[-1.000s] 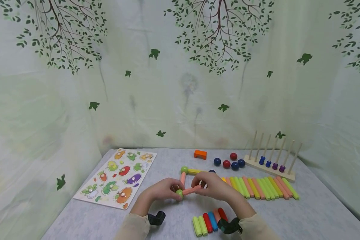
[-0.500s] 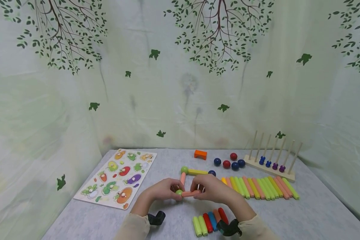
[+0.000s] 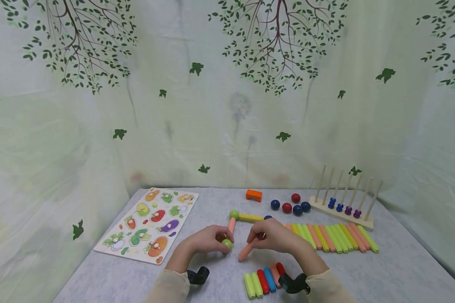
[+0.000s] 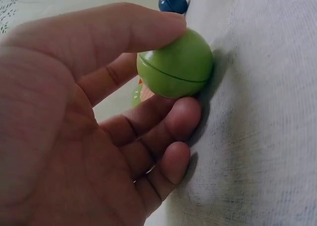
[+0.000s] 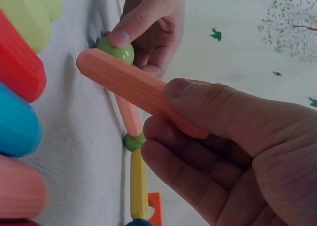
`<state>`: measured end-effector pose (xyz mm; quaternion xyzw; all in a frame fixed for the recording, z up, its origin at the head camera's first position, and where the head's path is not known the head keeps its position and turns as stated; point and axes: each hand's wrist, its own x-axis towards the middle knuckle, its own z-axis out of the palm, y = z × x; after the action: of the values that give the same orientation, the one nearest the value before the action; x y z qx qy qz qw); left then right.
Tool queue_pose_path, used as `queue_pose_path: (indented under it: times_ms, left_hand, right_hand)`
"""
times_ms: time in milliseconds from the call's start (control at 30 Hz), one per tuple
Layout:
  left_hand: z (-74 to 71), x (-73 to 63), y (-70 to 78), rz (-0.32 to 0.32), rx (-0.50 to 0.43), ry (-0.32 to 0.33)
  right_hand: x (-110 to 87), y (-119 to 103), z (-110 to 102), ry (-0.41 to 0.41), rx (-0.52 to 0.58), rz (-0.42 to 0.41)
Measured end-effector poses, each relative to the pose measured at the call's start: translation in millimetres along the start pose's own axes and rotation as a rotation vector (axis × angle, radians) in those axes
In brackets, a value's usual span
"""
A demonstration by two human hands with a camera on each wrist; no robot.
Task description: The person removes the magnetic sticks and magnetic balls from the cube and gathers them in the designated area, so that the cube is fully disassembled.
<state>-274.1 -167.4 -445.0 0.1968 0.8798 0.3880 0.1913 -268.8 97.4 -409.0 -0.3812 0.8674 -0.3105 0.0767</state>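
My left hand [image 3: 211, 239] pinches a green ball [image 4: 176, 65] between thumb and fingers, low over the table. From that ball an orange-pink stick [image 5: 128, 114] runs back to a second green ball [image 3: 234, 214]. A yellow stick [image 3: 250, 217] leads on from there to a blue ball [image 3: 267, 217], partly behind the right hand in the head view. My right hand [image 3: 271, 235] grips another orange-pink stick [image 5: 126, 82] by one end. Its free end points down toward the front left, apart from the ball in the left hand.
Several coloured sticks [image 3: 265, 281] lie in front, partly behind the right wrist. A longer row of sticks [image 3: 331, 237] lies at right. Behind are red and blue balls [image 3: 287, 207], an orange block [image 3: 254, 195] and a peg rack [image 3: 341, 212]. A vegetable puzzle board [image 3: 148, 227] lies left.
The right hand's stick has come away from the green ball and now slants down toward the front. That hand has shifted slightly right; the left hand stays put on the ball.
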Motion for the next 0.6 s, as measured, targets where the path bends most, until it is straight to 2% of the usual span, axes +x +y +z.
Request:
queue_pose_path:
  times_ms: [267,433,600]
  left_hand:
    - [1.5,-0.6,1.6,-0.006,-0.006,0.003]
    - [1.7,-0.6,0.6,-0.006,-0.009,0.005]
    - [1.4,-0.4,0.6,-0.009,-0.009,0.008]
  right_hand:
    - [-10.6,12.9,-17.9,0.200,0.043,0.111]
    - [-14.2,26.6,-25.8,0.285,0.106,0.233]
    - [-15.1,36.2,-27.3,0.374,0.118,0.312]
